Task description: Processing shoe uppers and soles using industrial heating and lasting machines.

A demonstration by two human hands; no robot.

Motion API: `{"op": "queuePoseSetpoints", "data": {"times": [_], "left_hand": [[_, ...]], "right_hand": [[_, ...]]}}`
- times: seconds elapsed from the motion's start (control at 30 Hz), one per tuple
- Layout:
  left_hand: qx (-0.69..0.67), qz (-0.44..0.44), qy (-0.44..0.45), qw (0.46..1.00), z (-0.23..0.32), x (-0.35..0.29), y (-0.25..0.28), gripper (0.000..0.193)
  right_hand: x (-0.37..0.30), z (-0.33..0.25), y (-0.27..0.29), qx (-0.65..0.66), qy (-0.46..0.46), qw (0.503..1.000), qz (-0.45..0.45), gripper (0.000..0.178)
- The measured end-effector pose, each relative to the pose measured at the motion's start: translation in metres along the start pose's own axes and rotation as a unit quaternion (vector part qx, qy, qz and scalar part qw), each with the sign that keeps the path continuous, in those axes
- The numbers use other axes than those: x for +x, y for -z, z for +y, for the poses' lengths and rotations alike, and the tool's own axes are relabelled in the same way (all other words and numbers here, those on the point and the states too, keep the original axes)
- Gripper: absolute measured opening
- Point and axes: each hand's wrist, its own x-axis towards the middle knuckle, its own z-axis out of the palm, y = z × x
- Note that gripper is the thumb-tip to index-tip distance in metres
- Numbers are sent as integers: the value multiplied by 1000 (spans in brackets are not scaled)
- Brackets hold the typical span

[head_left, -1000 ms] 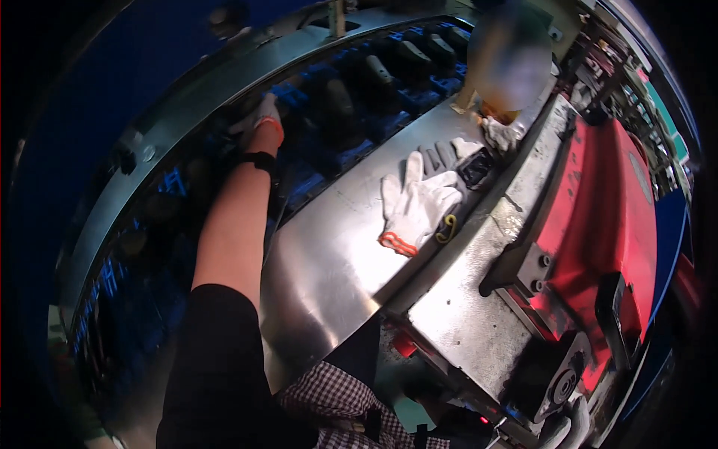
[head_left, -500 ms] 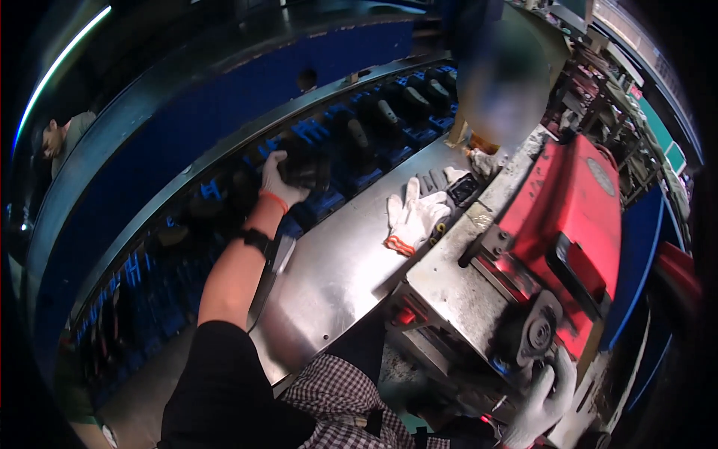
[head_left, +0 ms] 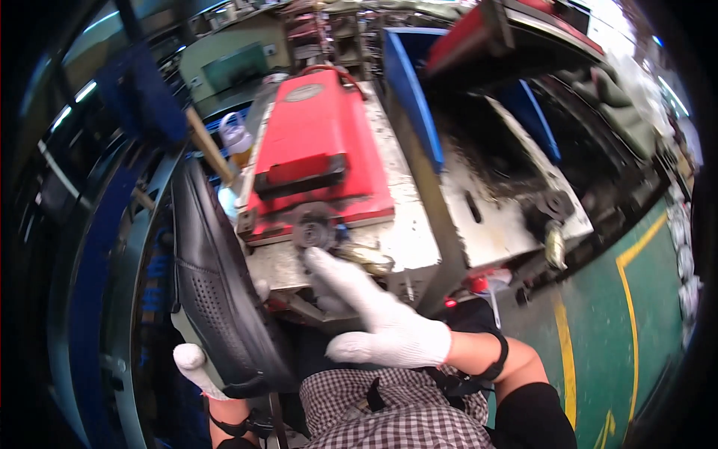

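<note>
A black leather shoe (head_left: 213,280) with a perforated panel stands tilted in front of me, its long side running away from my body. My left hand (head_left: 198,367), in a white knit glove, grips it at the lower end; the thumb shows at the shoe's edge, and the other fingers are hidden behind it. My right hand (head_left: 389,322), gloved likewise, is held over my lap to the right of the shoe. Its thumb is spread from the fingers, with nothing seen in it. Beyond its fingertips is the dark round wheel (head_left: 313,228) on the front of a red machine (head_left: 318,135).
The machine sits on a worn white bench (head_left: 411,247). A second bench (head_left: 486,232) with another dark wheel (head_left: 552,206) stands to the right, past a blue panel (head_left: 415,97). A clear bottle (head_left: 236,138) is left of the machine. Green floor (head_left: 598,329) carries yellow lines.
The view has swung right, from the conveyor to the red machine. My left hand, earlier over the conveyor, now holds the black shoe near me. My right hand has left the wheel's side.
</note>
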Motion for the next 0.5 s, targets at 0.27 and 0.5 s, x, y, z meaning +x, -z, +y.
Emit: {"op": "queuePoseSetpoints", "data": {"times": [0.27,0.5], "left_hand": [[231,-84,166,955,-84,59,-97,88],[403,-202,-139,882,-90,186,-175,77]], "right_hand": [[-64,-64,95,296,-74,936,174,94],[-85,-75,274,25,-91,951,293,83]]}}
